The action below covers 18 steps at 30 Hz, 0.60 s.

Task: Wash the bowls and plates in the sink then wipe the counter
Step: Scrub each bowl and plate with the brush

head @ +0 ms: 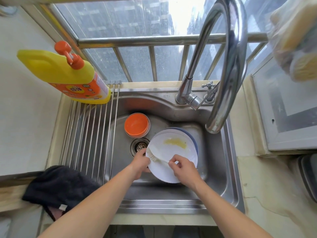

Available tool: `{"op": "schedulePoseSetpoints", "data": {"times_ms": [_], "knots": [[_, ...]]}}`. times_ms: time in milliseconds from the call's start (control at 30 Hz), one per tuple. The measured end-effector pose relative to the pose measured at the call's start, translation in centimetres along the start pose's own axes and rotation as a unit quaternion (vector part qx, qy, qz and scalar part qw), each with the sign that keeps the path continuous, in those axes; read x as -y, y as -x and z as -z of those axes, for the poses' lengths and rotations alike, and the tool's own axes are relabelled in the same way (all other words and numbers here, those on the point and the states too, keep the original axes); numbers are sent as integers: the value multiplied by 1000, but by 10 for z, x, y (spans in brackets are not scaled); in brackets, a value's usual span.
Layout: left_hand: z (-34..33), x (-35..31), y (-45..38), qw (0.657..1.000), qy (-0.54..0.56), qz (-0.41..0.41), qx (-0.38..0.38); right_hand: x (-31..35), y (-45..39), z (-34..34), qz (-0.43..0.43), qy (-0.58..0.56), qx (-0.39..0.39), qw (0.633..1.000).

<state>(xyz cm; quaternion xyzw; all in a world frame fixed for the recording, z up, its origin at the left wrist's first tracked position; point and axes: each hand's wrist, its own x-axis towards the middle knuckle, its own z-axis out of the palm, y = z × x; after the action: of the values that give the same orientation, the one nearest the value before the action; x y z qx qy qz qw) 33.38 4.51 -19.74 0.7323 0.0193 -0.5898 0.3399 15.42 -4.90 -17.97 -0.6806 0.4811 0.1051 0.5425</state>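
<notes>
A white plate (175, 152) with a yellow smear lies tilted in the steel sink (221, 162), on top of a blue-rimmed plate (193, 135). My left hand (139, 161) grips the white plate's left rim. My right hand (183, 166) pinches a white dish brush (155, 154) that lies across the plate, its bristled head at the left edge. Stacked orange bowls (136, 124) stand in the sink behind the drain (139, 146).
A yellow and orange detergent bottle (68, 74) stands on the roll-up drying rack (89, 133) at left. A dark cloth (58, 186) hangs over the counter edge. The tall faucet (224, 69) arches over the sink's right side. A sponge pack (295, 42) hangs at upper right.
</notes>
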Motion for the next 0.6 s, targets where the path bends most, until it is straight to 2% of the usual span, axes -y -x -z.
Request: {"op": "schedulePoseSetpoints", "data": {"times_ms": [67, 200, 333, 467, 600], "knots": [[1, -2, 0, 1000, -3, -3, 0, -4, -3, 4, 7, 32, -28, 999], [1, -4, 0, 1000, -11, -7, 9, -11, -9, 20, -52, 93, -180, 978], [5, -2, -4, 1000, 1, -7, -24, -21, 2, 23, -59, 181, -231, 954], [4, 0, -6, 1000, -8, -7, -24, -15, -1, 13, -72, 97, -208, 971], [3, 1, -4, 1000, -21, -9, -11, 6, -12, -3, -29, -19, -79, 996]]}}
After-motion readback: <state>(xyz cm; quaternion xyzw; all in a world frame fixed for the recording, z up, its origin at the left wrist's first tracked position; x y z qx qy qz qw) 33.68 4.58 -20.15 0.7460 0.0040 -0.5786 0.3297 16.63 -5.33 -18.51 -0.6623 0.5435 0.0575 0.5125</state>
